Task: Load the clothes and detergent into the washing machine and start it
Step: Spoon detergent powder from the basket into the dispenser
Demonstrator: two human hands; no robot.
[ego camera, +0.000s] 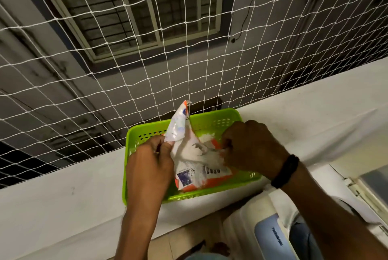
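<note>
The detergent pouch (pixel 195 161) sits inside the green basket (pixel 210 195), its torn top flap standing above the basket's back rim. My left hand (pixel 149 163) pinches the pouch's left edge. My right hand (pixel 252 146) curls its fingers onto the right edge of the mouth. I judge it soft, crinkly and light, with loose powder inside, so it is best gripped on both sides near the opening and held upright. The washing machine (pixel 266 236) is below the basket, to its right.

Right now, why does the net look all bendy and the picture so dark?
Head view: the wide-angle lens bows the net's straight lines toward the edges; the light is dim, so the wall behind looks murky; the detergent packet, held by the left hand and right hand, looks slightly soft.
</note>
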